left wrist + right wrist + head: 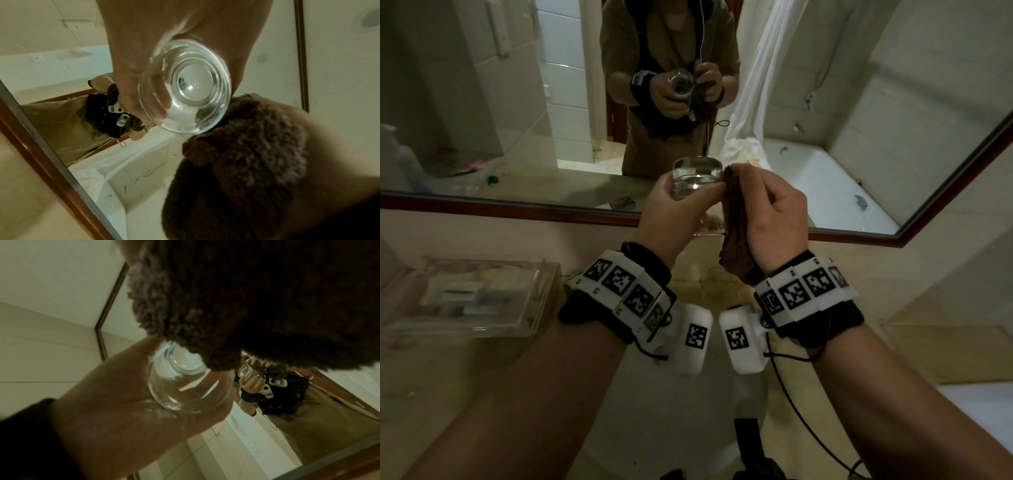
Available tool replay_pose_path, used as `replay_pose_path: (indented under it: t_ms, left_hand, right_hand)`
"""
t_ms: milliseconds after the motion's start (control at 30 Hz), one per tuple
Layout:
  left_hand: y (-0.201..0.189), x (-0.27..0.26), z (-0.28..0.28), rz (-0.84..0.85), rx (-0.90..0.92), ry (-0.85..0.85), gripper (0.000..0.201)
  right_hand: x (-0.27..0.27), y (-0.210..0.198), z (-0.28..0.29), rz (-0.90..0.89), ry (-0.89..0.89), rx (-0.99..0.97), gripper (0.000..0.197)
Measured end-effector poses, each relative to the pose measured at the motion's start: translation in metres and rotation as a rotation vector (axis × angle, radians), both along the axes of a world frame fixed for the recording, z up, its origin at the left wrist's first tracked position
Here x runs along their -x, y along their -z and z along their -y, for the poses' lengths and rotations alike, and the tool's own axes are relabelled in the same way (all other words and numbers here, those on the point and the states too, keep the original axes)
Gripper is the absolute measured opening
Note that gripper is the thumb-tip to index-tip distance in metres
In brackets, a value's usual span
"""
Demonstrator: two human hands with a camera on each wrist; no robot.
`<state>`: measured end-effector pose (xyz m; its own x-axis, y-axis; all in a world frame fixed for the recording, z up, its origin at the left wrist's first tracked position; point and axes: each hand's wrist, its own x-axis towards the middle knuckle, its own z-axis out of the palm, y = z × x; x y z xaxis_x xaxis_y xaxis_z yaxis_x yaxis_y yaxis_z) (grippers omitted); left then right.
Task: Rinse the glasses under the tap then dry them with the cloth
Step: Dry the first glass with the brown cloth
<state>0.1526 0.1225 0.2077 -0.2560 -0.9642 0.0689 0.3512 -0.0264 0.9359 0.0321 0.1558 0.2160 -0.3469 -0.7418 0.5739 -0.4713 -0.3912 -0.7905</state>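
Holding a clear glass [697, 178] up in front of the mirror [859, 120], the left hand [671, 212] has its fingers [714, 190] curled round the side of it, thumb on the near side. The glass is raised well above the desk [465, 377], its mouth turned up and slightly toward the mirror; the left wrist view shows its thick round base [191, 84] facing the camera, with wet streaks low on the wall. The right hand [774, 212] grips a dark brown fluffy cloth [736, 240], fingers bent round it, and the top of the cloth touches the glass at its right rim. From there the cloth hangs down along the palm toward the wrist. In the right wrist view the cloth [257, 296] fills the upper part, its lower corner lying against the rim of the glass [185, 381]. A clear plastic box [472, 298] sits at the left edge of the desk. Below the wrists, the white basin [671, 411] lies at the near edge. The mirror shows the person's torso and both hands with the glass.
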Motion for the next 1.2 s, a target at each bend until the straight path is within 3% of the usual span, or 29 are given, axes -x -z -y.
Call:
replay_pose_path:
  t_ms: [167, 367, 567, 700, 800, 933, 1100, 1200]
  left_hand:
    - [0.003, 0.005, -0.006, -0.095, -0.07, 0.09, 0.036]
    - [0.005, 0.007, -0.002, -0.005, -0.018, -0.034, 0.037]
    - [0.0, 0.01, -0.008, -0.117, -0.023, 0.087, 0.044]
    - [0.002, 0.01, -0.008, -0.059, -0.039, 0.043, 0.048]
    - [0.001, 0.009, -0.006, 0.051, -0.014, 0.07, 0.039]
    - [-0.01, 0.007, -0.006, 0.021, -0.109, 0.072, 0.034]
    - [-0.016, 0.007, -0.008, 0.015, -0.003, 0.025, 0.054]
    - [-0.018, 0.007, -0.015, -0.061, 0.004, 0.096, 0.037]
  right_hand:
    - [0.008, 0.01, 0.009, -0.006, 0.04, -0.1, 0.033]
    - [0.004, 0.005, 0.0, -0.029, 0.013, -0.04, 0.029]
    - [0.011, 0.004, 0.004, 0.009, 0.049, -0.076, 0.031]
    - [0.016, 0.012, 0.007, 0.002, 0.049, -0.106, 0.036]
    - [0.016, 0.014, 0.006, -0.026, 0.087, -0.086, 0.031]
    - [0.011, 0.004, -0.003, -0.01, 0.078, -0.017, 0.027]
    - [0.008, -0.006, -0.005, -0.007, 0.041, 0.005, 0.025]
    - [0.012, -0.003, -0.003, 0.021, 0.038, -0.088, 0.039]
